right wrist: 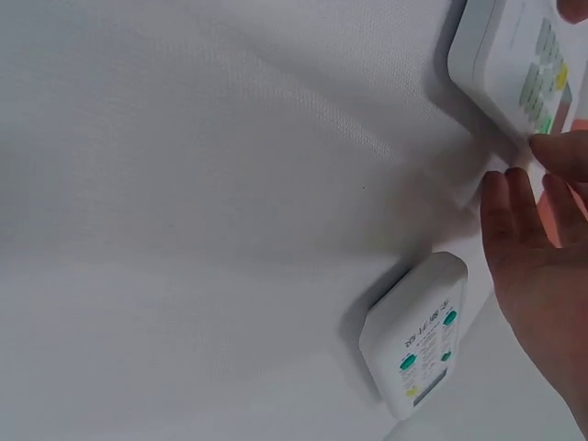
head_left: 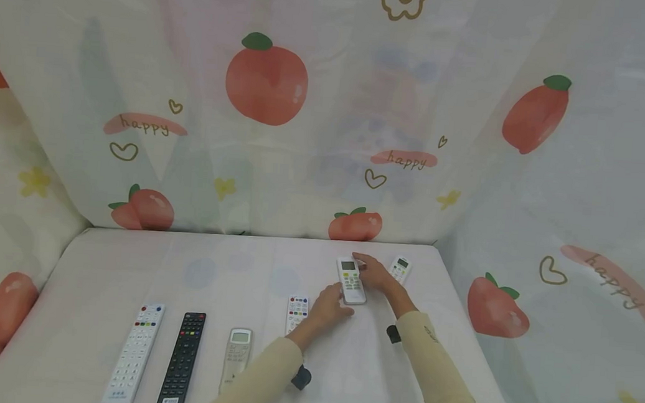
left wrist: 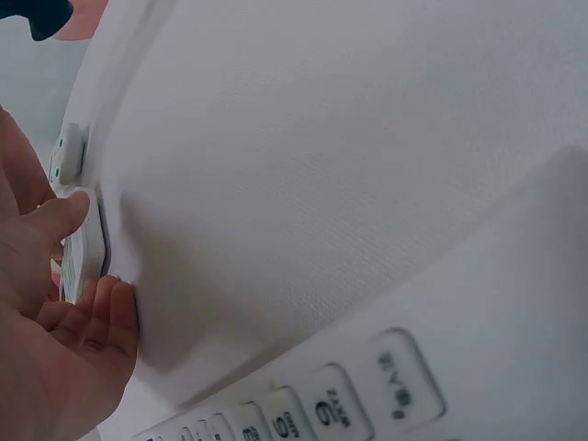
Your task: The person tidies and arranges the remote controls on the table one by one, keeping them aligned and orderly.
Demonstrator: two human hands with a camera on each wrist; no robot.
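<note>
A white remote control with a small screen (head_left: 352, 283) stands between both hands on the table's right half, its screen end pointing away. My left hand (head_left: 326, 308) is at its left side, fingertips right at the edge and the thumb near the lower end. At the upper right side is my right hand (head_left: 375, 275), its fingers extended towards the screen end. The right wrist view shows that thumb at the edge of the remote control (right wrist: 514, 60), with the other fingers spread loosely below. In the left wrist view, the left thumb overlaps the remote control (left wrist: 93, 241).
Just right of the right hand lies a smaller white remote control (head_left: 400, 268). Left of the hands are a white remote with coloured keys (head_left: 297, 309), a grey-white one with a screen (head_left: 237, 355), a black one (head_left: 182, 360) and a long white one (head_left: 134, 357). Printed curtains (head_left: 312, 182) surround the table.
</note>
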